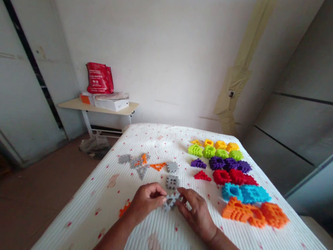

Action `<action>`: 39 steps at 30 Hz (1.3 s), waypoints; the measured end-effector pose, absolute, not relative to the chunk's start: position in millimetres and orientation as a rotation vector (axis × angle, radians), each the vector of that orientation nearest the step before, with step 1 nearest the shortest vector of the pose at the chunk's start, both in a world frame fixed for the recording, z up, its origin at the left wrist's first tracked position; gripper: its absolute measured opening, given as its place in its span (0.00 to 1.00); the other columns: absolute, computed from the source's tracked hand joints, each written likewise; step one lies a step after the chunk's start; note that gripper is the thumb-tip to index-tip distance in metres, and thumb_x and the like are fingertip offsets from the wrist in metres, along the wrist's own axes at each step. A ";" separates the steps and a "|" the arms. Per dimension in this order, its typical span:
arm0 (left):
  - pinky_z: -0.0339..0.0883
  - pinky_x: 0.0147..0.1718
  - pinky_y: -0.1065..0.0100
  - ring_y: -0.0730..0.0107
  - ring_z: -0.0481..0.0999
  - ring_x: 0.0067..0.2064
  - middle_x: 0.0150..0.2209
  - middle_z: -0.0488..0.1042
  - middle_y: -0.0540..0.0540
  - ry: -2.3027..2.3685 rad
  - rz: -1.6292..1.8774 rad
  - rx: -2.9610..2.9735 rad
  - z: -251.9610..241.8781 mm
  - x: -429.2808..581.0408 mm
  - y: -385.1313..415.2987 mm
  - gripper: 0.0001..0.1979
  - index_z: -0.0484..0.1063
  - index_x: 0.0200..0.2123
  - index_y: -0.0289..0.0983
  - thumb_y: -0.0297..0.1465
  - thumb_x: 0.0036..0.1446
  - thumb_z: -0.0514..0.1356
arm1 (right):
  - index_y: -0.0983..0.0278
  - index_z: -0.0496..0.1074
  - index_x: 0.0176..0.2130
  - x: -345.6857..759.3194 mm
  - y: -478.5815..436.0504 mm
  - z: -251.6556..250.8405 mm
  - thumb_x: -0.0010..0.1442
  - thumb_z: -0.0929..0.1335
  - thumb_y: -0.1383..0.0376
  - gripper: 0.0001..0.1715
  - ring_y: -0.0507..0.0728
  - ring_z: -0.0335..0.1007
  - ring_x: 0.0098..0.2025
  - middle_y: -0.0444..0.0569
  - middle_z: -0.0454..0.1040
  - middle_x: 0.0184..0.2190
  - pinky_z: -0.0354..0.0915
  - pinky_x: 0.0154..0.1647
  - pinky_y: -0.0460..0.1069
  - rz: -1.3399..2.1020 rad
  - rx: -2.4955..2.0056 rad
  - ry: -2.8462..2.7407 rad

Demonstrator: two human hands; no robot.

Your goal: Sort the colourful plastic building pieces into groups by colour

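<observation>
Both hands meet low in the middle of the view at a grey interlocking building tile [170,201] with toothed edges and an opening in it. My left hand [148,201] pinches its left side between thumb and fingers. Closed on its right side is my right hand [196,212], whose fingertips partly cover the tile. Just beyond lie a grey window-grid tile [172,182] and a solid grey tile [172,167]. An orange triangle tile [158,166] is left of these, near a loose cluster of grey and orange tiles [139,162]. Another orange tile [124,207] is partly hidden by my left hand.
Colour-sorted stacks stand to the right: yellow [220,145], green [209,152], purple [217,163], red [221,176], blue [233,191] and orange [237,210]. A white quilted cover [155,244] lies beneath. A side table [115,109] with a red bag [100,78] stands back left.
</observation>
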State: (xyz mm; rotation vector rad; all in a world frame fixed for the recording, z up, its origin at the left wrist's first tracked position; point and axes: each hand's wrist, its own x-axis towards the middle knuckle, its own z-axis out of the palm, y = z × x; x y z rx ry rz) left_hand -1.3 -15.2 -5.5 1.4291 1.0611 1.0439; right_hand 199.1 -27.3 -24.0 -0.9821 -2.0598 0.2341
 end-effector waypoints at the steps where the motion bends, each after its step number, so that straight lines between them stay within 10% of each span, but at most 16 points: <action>1: 0.57 0.21 0.74 0.77 0.64 0.20 0.17 0.68 0.54 1.043 1.060 1.387 -5.0 -1.8 -15.2 0.06 0.69 0.25 0.34 0.31 0.42 0.62 | 0.64 0.66 0.48 198.8 -27.3 -24.5 0.61 0.64 0.63 0.15 0.53 0.70 0.31 0.50 0.73 0.32 0.66 0.32 0.48 0.286 -1.017 -2.042; 39: 0.62 0.22 0.74 0.74 0.69 0.22 0.19 0.70 0.53 1.180 1.093 1.402 -16.1 3.0 -7.2 0.07 0.71 0.28 0.35 0.30 0.42 0.59 | 0.63 0.66 0.36 196.4 -15.6 -34.1 0.55 0.65 0.58 0.11 0.50 0.62 0.24 0.42 0.67 0.23 0.60 0.24 0.45 0.934 -1.092 -1.619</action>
